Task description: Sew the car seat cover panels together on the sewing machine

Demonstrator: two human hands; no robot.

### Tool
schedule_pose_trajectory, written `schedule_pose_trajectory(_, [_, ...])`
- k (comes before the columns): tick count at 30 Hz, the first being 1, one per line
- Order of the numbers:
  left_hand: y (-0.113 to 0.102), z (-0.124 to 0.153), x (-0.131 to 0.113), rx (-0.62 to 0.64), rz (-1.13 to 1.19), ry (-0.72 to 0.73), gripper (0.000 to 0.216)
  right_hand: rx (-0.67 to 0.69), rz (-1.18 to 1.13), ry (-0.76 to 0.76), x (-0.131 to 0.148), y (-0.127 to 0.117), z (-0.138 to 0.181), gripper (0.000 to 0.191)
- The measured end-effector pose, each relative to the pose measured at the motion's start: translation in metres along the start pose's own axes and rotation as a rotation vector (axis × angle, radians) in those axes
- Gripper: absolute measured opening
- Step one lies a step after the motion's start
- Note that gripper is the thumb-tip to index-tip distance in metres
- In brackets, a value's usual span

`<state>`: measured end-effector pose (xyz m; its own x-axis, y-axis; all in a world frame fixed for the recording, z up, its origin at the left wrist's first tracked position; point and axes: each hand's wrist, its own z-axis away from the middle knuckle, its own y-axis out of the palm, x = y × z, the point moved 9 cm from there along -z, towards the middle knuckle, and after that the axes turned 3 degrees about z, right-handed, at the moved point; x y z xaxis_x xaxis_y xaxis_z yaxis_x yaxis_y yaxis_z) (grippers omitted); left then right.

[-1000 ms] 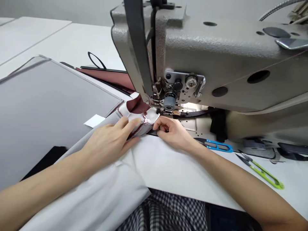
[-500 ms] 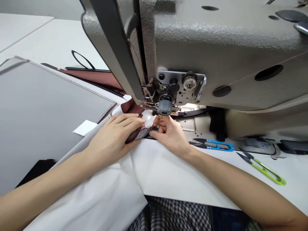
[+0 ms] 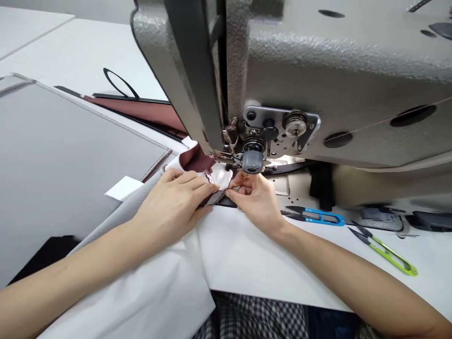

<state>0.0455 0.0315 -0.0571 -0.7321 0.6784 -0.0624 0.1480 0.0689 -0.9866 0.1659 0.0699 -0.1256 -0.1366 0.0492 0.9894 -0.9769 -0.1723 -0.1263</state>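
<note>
Under the head of a grey sewing machine lies a bunched piece of maroon and white fabric. My left hand rests over its near edge, fingers curled down on the folded layers and thumb below them. At the right end of the fold, my right hand pinches the fabric edge between thumb and fingers, just beneath the machine's round grey knob. The needle and presser foot are mostly hidden behind the knob and fingers. White cloth hangs from the work towards my lap.
Blue thread snips and green thread snips lie right of my right hand. A large grey panel covers the left side, with a white scrap on it. Behind it are a maroon piece and a black loop.
The view has shifted slightly, so the machine appears further right. My left hand has slid a little right along the fabric; my right hand keeps its pinch at the edge.
</note>
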Motion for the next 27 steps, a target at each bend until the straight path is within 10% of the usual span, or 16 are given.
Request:
schedule_pose_trajectory(7, [0.004,-0.014,-0.006,0.090,-0.186,0.042,0.010,0.016,0.351,-0.180,0.017,-0.001,0.004,0.011])
schedule_pose_trajectory(14, [0.005,-0.021,0.020,0.399,0.396,0.289,0.026,0.081,0.631,-0.368,0.024,0.007,0.005,0.010])
schedule_pose_trajectory(27, [0.009,-0.014,0.026,0.002,0.284,0.337,0.035,0.139,0.855,-0.794,0.045,0.023,0.037,0.023])
